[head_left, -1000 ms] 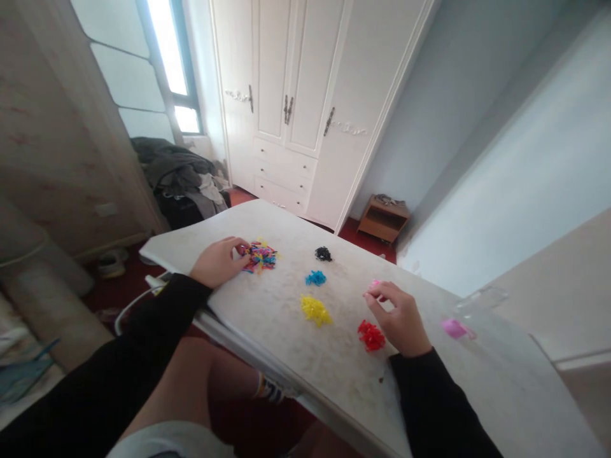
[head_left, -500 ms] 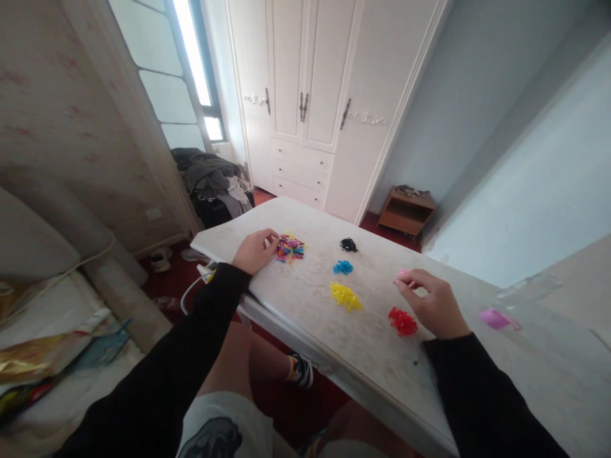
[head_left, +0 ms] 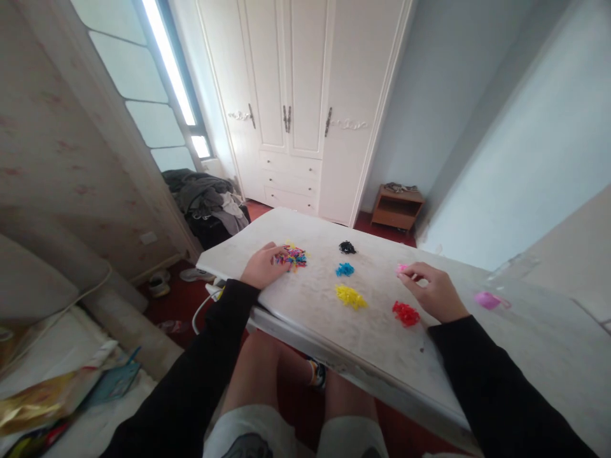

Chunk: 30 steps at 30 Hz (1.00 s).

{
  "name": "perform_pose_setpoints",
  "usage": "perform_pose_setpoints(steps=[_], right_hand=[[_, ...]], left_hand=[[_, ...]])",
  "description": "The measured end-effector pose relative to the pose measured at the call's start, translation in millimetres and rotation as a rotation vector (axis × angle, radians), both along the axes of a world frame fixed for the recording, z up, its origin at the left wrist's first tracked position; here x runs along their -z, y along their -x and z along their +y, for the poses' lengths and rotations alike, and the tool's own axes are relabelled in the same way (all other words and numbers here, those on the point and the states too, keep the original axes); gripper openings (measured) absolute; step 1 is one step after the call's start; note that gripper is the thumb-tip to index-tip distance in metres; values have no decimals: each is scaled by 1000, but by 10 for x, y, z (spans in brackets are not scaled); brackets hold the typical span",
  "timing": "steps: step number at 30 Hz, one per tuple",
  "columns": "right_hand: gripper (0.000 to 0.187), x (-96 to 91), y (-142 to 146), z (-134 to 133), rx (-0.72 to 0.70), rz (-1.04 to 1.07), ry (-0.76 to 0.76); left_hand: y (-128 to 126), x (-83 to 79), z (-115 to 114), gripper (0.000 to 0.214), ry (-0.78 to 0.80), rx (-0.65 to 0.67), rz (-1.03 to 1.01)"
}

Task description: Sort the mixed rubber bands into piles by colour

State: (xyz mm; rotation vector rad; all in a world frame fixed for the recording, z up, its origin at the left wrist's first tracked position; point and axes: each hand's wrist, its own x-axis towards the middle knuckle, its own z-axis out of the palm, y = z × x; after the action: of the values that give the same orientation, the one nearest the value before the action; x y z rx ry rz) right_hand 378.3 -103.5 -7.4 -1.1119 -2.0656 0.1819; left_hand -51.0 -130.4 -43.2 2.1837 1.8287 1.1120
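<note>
My left hand (head_left: 265,267) rests at the near side of a mixed pile of small colourful pieces (head_left: 294,257), its thumb and fingers apart and reaching into the pile. The pieces look like little rubber bands or strips, too small to make out surely. My right hand (head_left: 432,289) is closed in a pinch beside some pink pieces (head_left: 402,268). Whether its fingertips hold any of them is hidden. Between the hands lie a black pile (head_left: 347,247), a blue pile (head_left: 344,270) and a yellow pile (head_left: 351,297). A red pile (head_left: 405,313) sits just left of my right wrist.
A pink pouch-like object (head_left: 491,300) and a clear container (head_left: 515,268) are on the right of the white table (head_left: 305,305). A white cable (head_left: 196,312) hangs at the table's left edge. Behind stand a white wardrobe (head_left: 296,83) and a small brown cabinet (head_left: 395,207).
My left hand has moved forward, its fingers now over the mixed pile instead of at its edge. My right hand stays by the pink pieces. The camera view has shifted slightly.
</note>
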Motion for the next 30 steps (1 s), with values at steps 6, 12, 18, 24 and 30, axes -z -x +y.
perform_pose_setpoints(steps=[6,12,18,24,30], right_hand=[[19,16,23,-22,-10,-10,-5],[15,-41,76,-77,-37,-16,-49],[12,-229,378,-425,-271,-133,-204],[14,-69,869,-923,-756,-364,-204],[12,175,986,-1065,-989,-330,-118]], left_hand=[[-6,38,-7,34,71,31,83],[8,78,55,24,86,55,87],[16,64,101,19,41,119,74],[2,75,121,23,-32,135,40],[-39,49,95,26,-46,96,28]])
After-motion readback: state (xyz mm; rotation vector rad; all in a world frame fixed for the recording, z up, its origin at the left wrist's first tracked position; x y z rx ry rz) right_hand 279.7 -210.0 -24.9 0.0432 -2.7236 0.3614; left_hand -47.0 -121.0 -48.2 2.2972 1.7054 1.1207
